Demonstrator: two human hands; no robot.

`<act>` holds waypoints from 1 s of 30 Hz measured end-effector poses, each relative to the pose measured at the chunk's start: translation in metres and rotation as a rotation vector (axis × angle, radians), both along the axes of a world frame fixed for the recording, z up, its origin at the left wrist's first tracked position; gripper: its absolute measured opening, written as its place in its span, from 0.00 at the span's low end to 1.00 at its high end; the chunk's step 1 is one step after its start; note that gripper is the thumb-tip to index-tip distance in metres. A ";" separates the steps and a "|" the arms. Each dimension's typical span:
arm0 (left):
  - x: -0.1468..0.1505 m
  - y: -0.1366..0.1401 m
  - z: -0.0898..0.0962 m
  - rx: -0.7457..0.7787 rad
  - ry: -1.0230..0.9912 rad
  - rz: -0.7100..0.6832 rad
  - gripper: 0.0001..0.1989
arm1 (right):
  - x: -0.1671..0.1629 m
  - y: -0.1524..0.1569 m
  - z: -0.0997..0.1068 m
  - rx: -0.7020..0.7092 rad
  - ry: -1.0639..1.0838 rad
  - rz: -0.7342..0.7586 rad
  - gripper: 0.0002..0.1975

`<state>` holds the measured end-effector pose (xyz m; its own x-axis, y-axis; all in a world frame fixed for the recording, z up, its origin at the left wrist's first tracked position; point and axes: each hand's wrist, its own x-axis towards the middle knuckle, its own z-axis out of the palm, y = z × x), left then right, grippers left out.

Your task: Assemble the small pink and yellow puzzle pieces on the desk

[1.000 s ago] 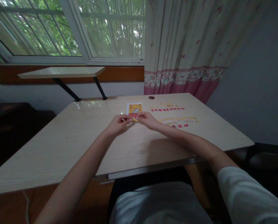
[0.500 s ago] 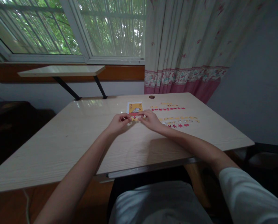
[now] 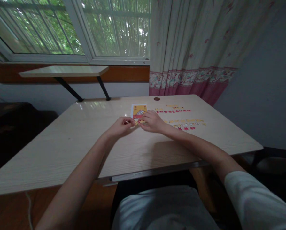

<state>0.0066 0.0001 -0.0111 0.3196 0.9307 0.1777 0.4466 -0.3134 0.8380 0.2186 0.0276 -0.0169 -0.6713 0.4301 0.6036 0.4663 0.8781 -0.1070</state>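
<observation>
Over the middle of the table, my left hand (image 3: 122, 126) is closed, thumb and finger pinching the left end of some small yellow jigsaw pieces (image 3: 136, 122). My right hand (image 3: 152, 121) is closed on the right end of the same pieces, its fingers covering part of them. The two hands almost meet. Just beyond them lies a picture card (image 3: 138, 111) with a white border, a yellow ground, a pale cartoon figure and a red lower part. How the held pieces fit together is too small to make out.
To the right, loose jigsaw pieces lie in rows: red pieces (image 3: 175, 111) farther back, yellow pieces (image 3: 183, 121) nearer, and several red ones in front. A raised shelf (image 3: 68, 71) stands at the back left of the table (image 3: 68, 153). A curtain (image 3: 181, 48) hangs behind.
My right hand has shifted slightly nearer and to the left, its fingers drawn off the card's lower edge and down onto the yellow pieces. The left hand has hardly moved.
</observation>
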 end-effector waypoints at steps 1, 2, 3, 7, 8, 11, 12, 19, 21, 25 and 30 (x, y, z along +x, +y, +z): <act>-0.004 0.002 0.000 0.033 0.038 0.020 0.17 | -0.002 0.004 -0.001 -0.003 0.008 0.000 0.11; -0.009 0.004 0.000 0.070 0.091 0.039 0.17 | -0.005 0.007 -0.002 -0.013 0.012 -0.006 0.11; -0.014 0.007 0.000 0.130 0.142 0.096 0.18 | -0.009 0.010 -0.003 -0.030 0.011 -0.014 0.10; -0.032 0.019 -0.005 0.314 0.403 0.076 0.16 | -0.021 0.021 -0.014 -0.137 -0.052 -0.061 0.08; -0.035 0.021 -0.008 0.335 0.444 0.056 0.16 | -0.023 0.023 -0.017 -0.162 -0.069 -0.068 0.08; -0.038 0.027 -0.016 0.391 0.501 0.032 0.17 | -0.026 0.025 -0.023 -0.210 -0.080 -0.078 0.07; -0.038 0.028 -0.019 0.407 0.508 0.028 0.17 | -0.027 0.025 -0.025 -0.217 -0.072 -0.079 0.08; -0.039 0.030 -0.023 0.435 0.504 -0.014 0.16 | -0.030 0.022 -0.026 -0.230 -0.073 -0.088 0.08; -0.038 0.029 -0.021 0.433 0.497 -0.024 0.16 | -0.030 0.020 -0.026 -0.222 -0.082 -0.099 0.09; -0.037 0.027 -0.017 0.432 0.499 -0.072 0.18 | -0.030 0.020 -0.025 -0.205 -0.108 -0.115 0.10; -0.037 0.028 -0.019 0.457 0.521 -0.082 0.18 | -0.030 0.021 -0.026 -0.200 -0.109 -0.088 0.10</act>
